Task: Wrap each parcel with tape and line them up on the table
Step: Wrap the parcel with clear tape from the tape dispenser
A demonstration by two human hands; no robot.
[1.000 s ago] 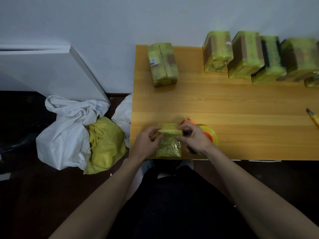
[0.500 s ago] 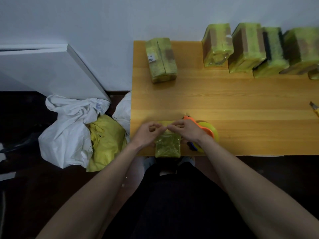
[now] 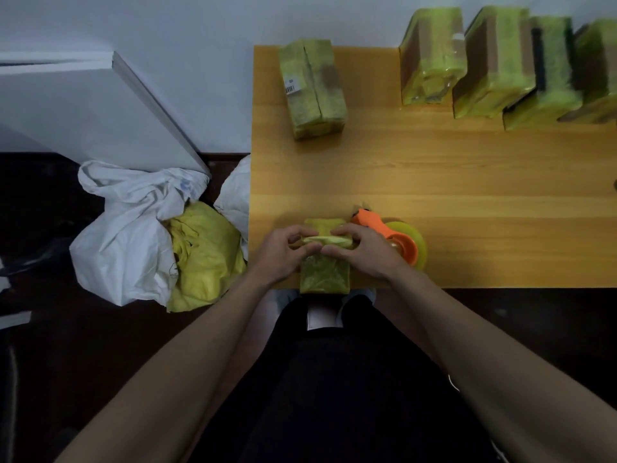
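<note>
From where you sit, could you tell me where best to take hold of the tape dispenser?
Probably the orange handle of the tape dispenser, reached from the far side: it juts out toward the wall, while the right hand blocks the near side.

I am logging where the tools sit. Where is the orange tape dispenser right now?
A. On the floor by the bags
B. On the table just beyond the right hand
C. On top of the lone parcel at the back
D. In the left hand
B: the orange tape dispenser lies on the table, behind the right hand, which holds the small parcel together with the left hand.
</note>
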